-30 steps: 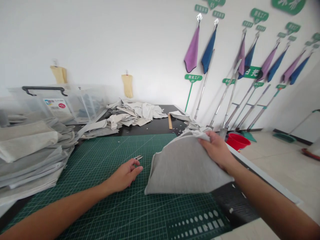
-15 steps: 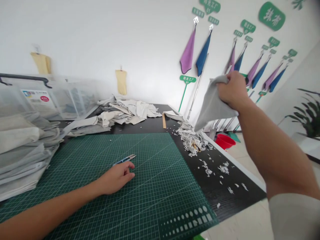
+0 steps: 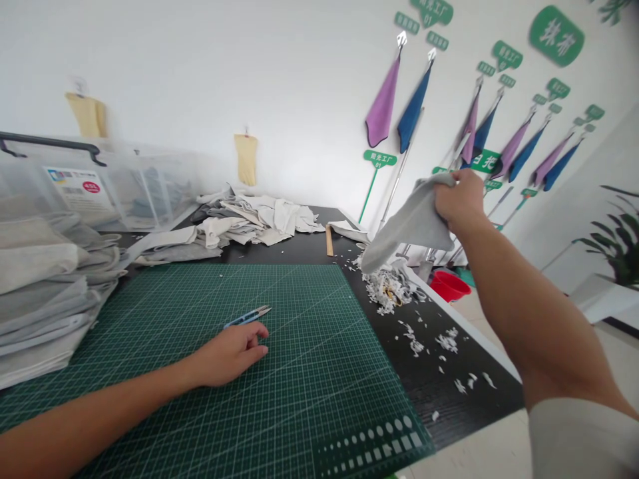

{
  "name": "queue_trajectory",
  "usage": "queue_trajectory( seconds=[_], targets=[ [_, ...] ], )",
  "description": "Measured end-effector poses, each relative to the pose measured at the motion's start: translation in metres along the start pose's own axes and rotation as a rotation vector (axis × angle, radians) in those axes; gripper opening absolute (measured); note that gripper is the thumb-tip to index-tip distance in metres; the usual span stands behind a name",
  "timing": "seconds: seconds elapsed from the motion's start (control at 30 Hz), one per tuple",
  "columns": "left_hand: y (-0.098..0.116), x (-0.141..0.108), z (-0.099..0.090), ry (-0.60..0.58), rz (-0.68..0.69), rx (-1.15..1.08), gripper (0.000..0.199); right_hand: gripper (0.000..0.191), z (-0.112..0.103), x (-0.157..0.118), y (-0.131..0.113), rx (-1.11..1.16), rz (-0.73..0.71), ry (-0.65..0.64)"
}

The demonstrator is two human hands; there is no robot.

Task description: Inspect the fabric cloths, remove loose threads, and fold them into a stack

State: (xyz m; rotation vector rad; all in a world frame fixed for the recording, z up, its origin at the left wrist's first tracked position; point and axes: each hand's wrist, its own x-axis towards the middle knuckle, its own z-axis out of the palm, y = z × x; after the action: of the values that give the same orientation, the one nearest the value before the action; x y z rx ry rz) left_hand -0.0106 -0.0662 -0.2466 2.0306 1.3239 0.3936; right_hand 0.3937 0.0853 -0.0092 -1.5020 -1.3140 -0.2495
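Note:
My left hand (image 3: pixel 229 354) lies on a green cutting mat (image 3: pixel 279 372), fingers slightly curled and holding nothing. Just beyond its fingertips lies a pair of blue-handled thread snips (image 3: pixel 247 317), close to the hand but not gripped. My right hand (image 3: pixel 459 199) is raised above the far right of the table, pinching a grey cloth (image 3: pixel 407 226) that hangs down and to the left. Beneath that cloth sits a heap of pale fabric scraps (image 3: pixel 387 289), with smaller scraps (image 3: pixel 439 349) scattered over the black tabletop (image 3: pixel 429 379).
Folded grey fabric (image 3: pixel 40 293) is stacked at the left, before a clear plastic bin (image 3: pixel 90 186). Crumpled off-white cloth (image 3: pixel 259 219) and a wooden ruler (image 3: pixel 329 241) lie at the back. A red bucket (image 3: pixel 449 286) stands on the floor beyond the table's right edge.
My right hand has lifted the grey cloth up and rightward, uncovering the scraps and the tabletop. The cloth is now bunched narrower. My left hand has drawn back slightly from the snips.

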Motion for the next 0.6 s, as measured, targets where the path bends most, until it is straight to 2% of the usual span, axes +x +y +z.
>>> queue_trajectory(
  seconds=[0.1, 0.2, 0.27, 0.4, 0.5, 0.6],
  targets=[
    [-0.0011, -0.0001, 0.0000, -0.001, 0.002, 0.004, 0.032, 0.024, 0.0048, -0.0014, 0.0053, -0.004, 0.006, -0.016],
    [-0.0029, 0.0003, 0.0006, 0.004, 0.004, 0.010, 0.032, 0.022, 0.0070, -0.0029, 0.0066, 0.034, 0.002, 0.066],
    [-0.0036, 0.0010, 0.0010, 0.007, 0.004, 0.013, 0.032, 0.023, 0.0069, -0.0042, 0.0053, 0.092, 0.043, 0.071],
    [-0.0034, 0.0020, 0.0011, 0.005, 0.004, 0.010, 0.031, 0.025, 0.0053, -0.0064, 0.0033, 0.283, 0.146, 0.006],
    [-0.0024, 0.0016, 0.0007, 0.004, 0.001, 0.007, 0.031, 0.015, 0.0053, -0.0061, 0.0059, 0.423, 0.219, -0.135],
    [-0.0013, 0.0007, 0.0005, 0.006, 0.000, 0.009, 0.031, 0.008, 0.0064, -0.0046, 0.0083, 0.522, 0.267, -0.174]
  ],
)
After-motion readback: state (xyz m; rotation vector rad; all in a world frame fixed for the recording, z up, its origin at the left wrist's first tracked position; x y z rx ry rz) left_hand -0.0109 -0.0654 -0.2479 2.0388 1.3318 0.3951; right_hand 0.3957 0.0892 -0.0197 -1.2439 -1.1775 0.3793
